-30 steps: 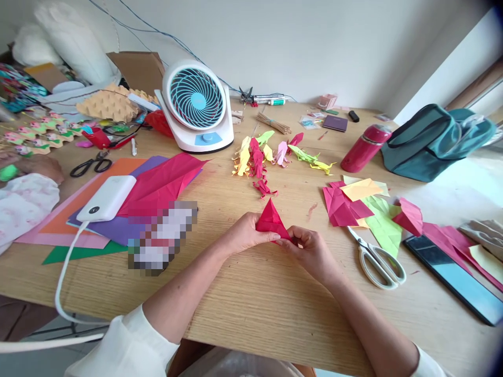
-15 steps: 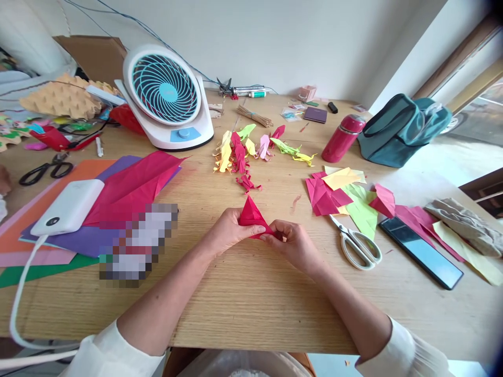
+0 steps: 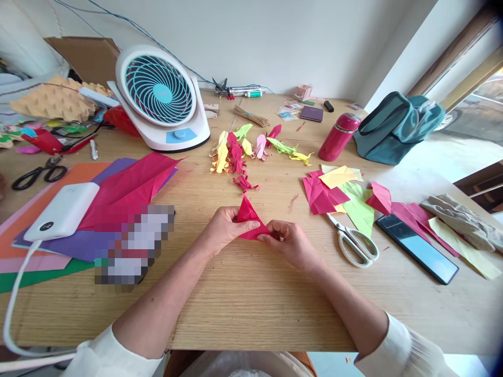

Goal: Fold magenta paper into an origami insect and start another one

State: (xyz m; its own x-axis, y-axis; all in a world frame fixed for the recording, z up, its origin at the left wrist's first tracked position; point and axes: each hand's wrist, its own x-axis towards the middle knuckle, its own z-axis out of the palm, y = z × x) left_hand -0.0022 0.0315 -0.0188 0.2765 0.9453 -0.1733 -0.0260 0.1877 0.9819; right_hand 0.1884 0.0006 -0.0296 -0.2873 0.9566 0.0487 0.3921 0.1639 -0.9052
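A folded piece of red paper [image 3: 247, 212], pointed at the top, is held between both hands just above the table. My left hand [image 3: 228, 229] is closed on its left side, with the thumb lying flat across the front. At the lower right corner, my right hand [image 3: 288, 240] pinches the paper between thumb and bent fingers. Just beyond the paper's tip lies a small red folded paper figure [image 3: 244, 183] with curled ends. Behind it sits a cluster of folded paper figures [image 3: 236, 157] in yellow, red, pink and green.
White-handled scissors [image 3: 356, 246], a dark phone [image 3: 416, 248] and paper scraps [image 3: 320, 193] lie to the right. A red flask [image 3: 338, 139] and teal bag [image 3: 393, 131] stand behind. Leftward are a fan [image 3: 161, 99], a white power bank [image 3: 63, 212] on coloured sheets, and black scissors [image 3: 39, 174].
The whole view has shifted slightly, so things appear a little further left. Both hands keep their hold on the red paper, with hardly any change in its shape.
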